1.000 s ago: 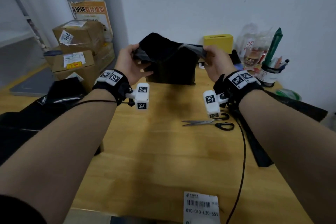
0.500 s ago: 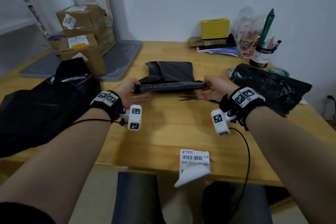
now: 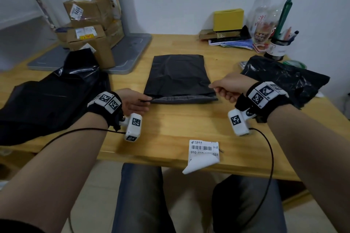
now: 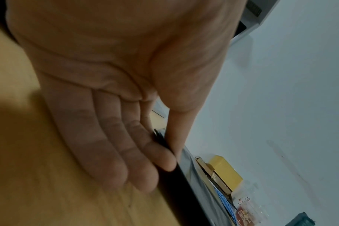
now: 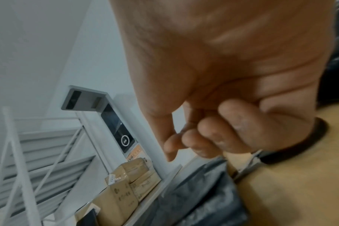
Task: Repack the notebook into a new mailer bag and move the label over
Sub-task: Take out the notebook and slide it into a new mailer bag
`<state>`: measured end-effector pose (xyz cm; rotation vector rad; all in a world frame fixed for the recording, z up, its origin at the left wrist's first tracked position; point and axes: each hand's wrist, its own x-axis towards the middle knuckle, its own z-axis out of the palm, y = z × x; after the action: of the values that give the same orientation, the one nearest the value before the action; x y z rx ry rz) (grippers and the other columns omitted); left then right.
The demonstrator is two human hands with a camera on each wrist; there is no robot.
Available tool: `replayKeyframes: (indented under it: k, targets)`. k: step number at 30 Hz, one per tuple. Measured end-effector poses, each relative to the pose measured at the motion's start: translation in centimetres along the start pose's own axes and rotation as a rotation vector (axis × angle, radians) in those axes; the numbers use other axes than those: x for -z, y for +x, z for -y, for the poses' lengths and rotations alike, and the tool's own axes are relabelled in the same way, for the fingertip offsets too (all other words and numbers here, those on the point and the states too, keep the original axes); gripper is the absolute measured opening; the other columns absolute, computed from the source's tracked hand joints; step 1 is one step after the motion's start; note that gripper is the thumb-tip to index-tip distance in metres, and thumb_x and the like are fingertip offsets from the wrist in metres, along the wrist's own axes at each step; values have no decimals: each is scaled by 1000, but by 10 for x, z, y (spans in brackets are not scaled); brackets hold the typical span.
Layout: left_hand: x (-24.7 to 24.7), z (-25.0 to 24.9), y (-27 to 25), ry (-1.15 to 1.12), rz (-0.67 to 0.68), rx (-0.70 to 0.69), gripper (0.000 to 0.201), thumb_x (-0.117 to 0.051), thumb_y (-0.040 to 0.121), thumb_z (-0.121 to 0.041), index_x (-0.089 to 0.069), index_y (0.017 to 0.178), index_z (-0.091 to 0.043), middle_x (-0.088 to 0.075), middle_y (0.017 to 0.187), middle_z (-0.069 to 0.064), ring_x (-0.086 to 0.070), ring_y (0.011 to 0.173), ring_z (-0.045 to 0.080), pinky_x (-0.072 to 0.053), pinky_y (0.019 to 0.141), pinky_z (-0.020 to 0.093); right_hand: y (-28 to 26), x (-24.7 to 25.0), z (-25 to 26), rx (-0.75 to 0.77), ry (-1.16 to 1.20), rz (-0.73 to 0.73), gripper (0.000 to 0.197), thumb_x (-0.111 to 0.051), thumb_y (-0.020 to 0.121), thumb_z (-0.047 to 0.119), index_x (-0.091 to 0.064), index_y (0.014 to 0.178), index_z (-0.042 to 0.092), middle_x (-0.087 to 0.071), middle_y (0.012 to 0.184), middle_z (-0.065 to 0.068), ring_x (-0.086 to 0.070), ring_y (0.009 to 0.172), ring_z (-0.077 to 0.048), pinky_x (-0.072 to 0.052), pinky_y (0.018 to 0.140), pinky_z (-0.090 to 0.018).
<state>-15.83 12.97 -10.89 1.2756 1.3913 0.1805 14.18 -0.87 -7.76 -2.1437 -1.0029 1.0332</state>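
Observation:
A black mailer bag lies flat on the middle of the wooden table, its grey open edge toward me. My left hand pinches the bag's near left corner; in the left wrist view the thumb presses the black edge against the fingers. My right hand pinches the near right corner with curled fingers just above the bag. A white barcode label sits at the table's front edge, its lower part curling over it. No notebook shows.
A crumpled black bag lies at the right and a large black bag at the left. Scissors lie under my right hand. Cardboard boxes, a yellow box, a bottle and a pen cup stand at the back.
Both hands brought the mailer bag down from the air and toward me, then laid it flat on the table. They still hold its near corners.

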Motion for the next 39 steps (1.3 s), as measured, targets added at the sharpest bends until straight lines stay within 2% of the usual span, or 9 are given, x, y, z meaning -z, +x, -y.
replayKeyframes:
  k: [3,10,13,20,23,28,31,35,39]
  targets:
    - [-1,4,-4,-26,-19,-35,18,-76,84,-23,-67,92,-9,-72,79,2,-70,73,15,-59,54,27,-6,-4,12,46,-44,-21,35,-73,90,37,-55,68,16,-47,55,-2,-39,40,-15,-31,36,-17]
    - [6,10,-8,-46,54,-81,27,-74,85,-14,-69,111,-5,-77,99,7,-73,90,17,-61,73,29,-19,-36,47,204,-46,120,27,-73,91,35,-76,89,8,-62,62,-2,-52,51,-15,-40,49,-25]
    - [7,13,-7,-61,75,-136,27,-72,87,-9,-68,113,-4,-76,103,10,-73,89,19,-61,70,30,-18,-55,64,284,-84,225,23,-74,91,26,-77,99,4,-68,72,-6,-58,57,-17,-48,54,-29]
    - [2,16,0,-77,78,-245,8,-73,87,-14,-72,94,-11,-77,91,5,-72,71,11,-61,64,26,-4,-88,89,426,-166,323,15,-74,91,16,-76,104,9,-74,86,-10,-65,68,-21,-62,67,-38]
    - [-5,12,4,-78,75,-289,12,-74,85,-14,-72,96,-8,-75,79,2,-69,66,9,-58,55,21,4,-98,93,446,-173,323,16,-75,89,15,-76,105,13,-75,89,-11,-65,67,-19,-62,63,-36]
    - [-16,7,10,-120,85,-366,28,-77,82,-12,-71,106,-1,-73,78,3,-67,65,10,-55,53,22,19,-106,97,444,-219,306,19,-78,86,15,-74,104,12,-74,90,-17,-63,61,-17,-59,53,-30]
    - [-18,4,12,-116,67,-406,35,-80,79,-13,-70,108,4,-72,81,7,-67,66,11,-54,54,23,26,-105,97,441,-218,286,19,-81,84,17,-76,101,11,-70,77,-7,-60,55,-12,-57,50,-27]
    - [-18,0,11,-109,71,-463,28,-78,81,-12,-72,104,3,-73,88,12,-68,69,12,-58,60,25,33,-101,95,480,-241,232,13,-83,80,24,-80,91,18,-65,59,2,-55,52,-10,-50,45,-23]
    - [-19,-4,10,-50,83,-485,17,-74,85,-12,-74,99,-2,-73,75,3,-67,67,9,-58,60,24,36,-100,92,513,-233,190,7,-82,81,28,-83,83,21,-64,67,-8,-50,53,-15,-44,42,-22]
